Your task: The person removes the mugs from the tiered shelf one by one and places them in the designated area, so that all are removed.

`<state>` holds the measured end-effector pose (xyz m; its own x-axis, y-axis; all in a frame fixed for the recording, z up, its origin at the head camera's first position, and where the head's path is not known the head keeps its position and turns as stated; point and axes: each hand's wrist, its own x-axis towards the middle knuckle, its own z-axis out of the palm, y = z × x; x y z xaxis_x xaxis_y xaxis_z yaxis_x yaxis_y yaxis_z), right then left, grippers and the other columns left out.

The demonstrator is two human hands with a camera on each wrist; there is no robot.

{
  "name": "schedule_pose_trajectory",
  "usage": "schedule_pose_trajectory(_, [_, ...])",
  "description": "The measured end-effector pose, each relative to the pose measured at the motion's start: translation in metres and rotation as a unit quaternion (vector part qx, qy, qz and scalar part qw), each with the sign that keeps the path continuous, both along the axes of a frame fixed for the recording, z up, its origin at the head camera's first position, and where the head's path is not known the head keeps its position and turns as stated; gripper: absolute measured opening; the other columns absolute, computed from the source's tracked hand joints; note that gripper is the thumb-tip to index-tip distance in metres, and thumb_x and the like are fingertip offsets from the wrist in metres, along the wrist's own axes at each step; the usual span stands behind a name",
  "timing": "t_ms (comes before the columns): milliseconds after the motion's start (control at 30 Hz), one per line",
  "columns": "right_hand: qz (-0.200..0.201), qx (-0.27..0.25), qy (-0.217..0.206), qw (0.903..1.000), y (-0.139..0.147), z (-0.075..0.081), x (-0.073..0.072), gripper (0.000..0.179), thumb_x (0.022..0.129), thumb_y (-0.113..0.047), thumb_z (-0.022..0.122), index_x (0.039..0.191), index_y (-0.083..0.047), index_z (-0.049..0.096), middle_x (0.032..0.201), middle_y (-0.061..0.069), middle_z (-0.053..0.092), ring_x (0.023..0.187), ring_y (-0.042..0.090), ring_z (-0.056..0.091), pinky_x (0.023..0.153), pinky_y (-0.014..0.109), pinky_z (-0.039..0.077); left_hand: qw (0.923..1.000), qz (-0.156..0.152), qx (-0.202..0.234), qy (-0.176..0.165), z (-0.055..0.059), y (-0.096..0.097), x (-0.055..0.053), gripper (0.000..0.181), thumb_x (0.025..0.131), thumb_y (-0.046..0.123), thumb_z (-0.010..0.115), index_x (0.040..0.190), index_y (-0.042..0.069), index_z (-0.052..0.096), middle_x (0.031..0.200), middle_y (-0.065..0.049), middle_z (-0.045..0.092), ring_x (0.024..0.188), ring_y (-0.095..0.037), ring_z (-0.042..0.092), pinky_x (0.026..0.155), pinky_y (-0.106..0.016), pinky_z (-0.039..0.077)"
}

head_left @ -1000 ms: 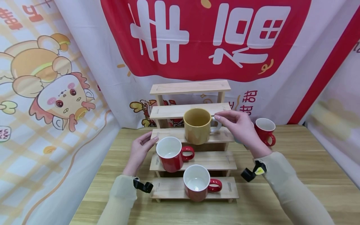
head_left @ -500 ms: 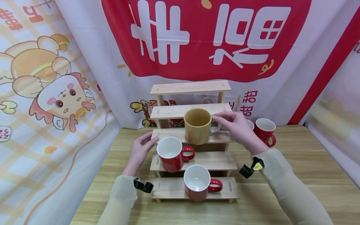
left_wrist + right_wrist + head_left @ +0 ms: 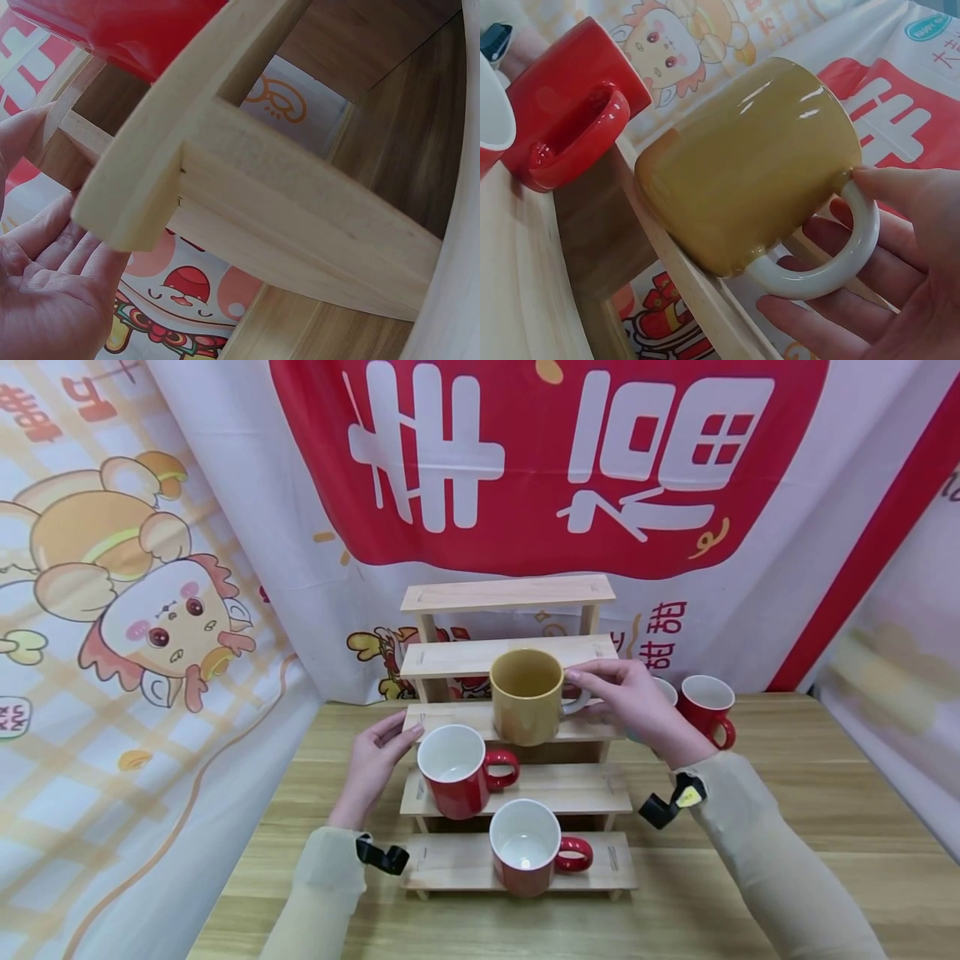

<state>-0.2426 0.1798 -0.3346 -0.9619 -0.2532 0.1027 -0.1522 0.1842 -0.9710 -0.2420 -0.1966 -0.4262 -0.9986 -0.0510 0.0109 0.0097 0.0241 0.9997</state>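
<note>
A yellow mug (image 3: 528, 710) with a white handle (image 3: 840, 266) stands on the middle board of a stepped wooden rack (image 3: 517, 789). My right hand (image 3: 626, 693) pinches the top of that handle, thumb on its upper joint with the mug and the other fingers behind it. At the rack's left side, my left hand (image 3: 375, 760) holds the end of the middle board, with the thumb on top and fingers at its side. One red mug (image 3: 459, 789) with a white inside sits a board lower. Another red mug (image 3: 525, 870) sits on the lowest board. Both have handles pointing right.
Behind my right wrist, a red mug (image 3: 703, 714) stands on the wooden table (image 3: 690, 902), a second white rim (image 3: 666, 690) beside it partly hidden. Two upper boards (image 3: 510, 593) rise at the back. Printed cloth (image 3: 285, 527) hangs behind and on both sides.
My right hand has shifted slightly left and down onto the yellow mug's handle, uncovering a white rim behind it. The left hand and the mugs stay in place.
</note>
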Motion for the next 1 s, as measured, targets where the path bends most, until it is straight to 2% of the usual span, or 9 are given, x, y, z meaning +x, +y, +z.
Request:
schedule_pose_trajectory(333, [0.014,-0.023,-0.024,0.9994,0.002,-0.002,-0.002,0.04,0.1,-0.03,0.069,0.124,0.001,0.07,0.122,0.019,0.064,0.112,0.032,0.06,0.087,0.046,0.06,1.0,0.002,0.005,-0.003,0.0,0.001,0.0,0.058,0.093,0.024,0.079,0.141,0.0,0.057,0.136,-0.016,0.061,0.121,-0.023,0.06,0.097,-0.025,0.053])
schedule_pose_trajectory(600, [0.006,0.001,-0.017,0.9998,0.005,-0.005,-0.002,0.038,0.098,-0.036,0.07,0.121,-0.005,0.073,0.12,0.015,0.067,0.11,0.03,0.064,0.085,0.042,0.061,1.0,-0.001,0.002,-0.005,-0.001,0.0,0.0,0.059,0.093,0.026,0.079,0.142,0.001,0.056,0.138,-0.016,0.06,0.122,-0.024,0.059,0.097,-0.025,0.053])
schedule_pose_trajectory(833, [0.001,-0.015,0.003,0.9999,0.007,-0.01,0.001,0.035,0.099,-0.033,0.07,0.12,-0.004,0.073,0.115,0.018,0.069,0.105,0.032,0.067,0.084,0.041,0.061,1.0,-0.004,0.006,0.002,-0.002,0.0,0.0,0.058,0.094,0.023,0.078,0.142,0.0,0.056,0.138,-0.017,0.06,0.123,-0.024,0.059,0.098,-0.025,0.052])
schedule_pose_trajectory(1000, [-0.011,-0.036,-0.008,0.9992,0.008,-0.014,0.005,0.038,0.099,-0.032,0.07,0.123,-0.003,0.072,0.116,0.019,0.068,0.106,0.031,0.067,0.084,0.041,0.061,0.9999,-0.003,0.011,0.009,-0.001,0.001,0.001,0.056,0.094,0.021,0.077,0.141,-0.001,0.056,0.137,-0.018,0.06,0.122,-0.024,0.06,0.098,-0.026,0.052])
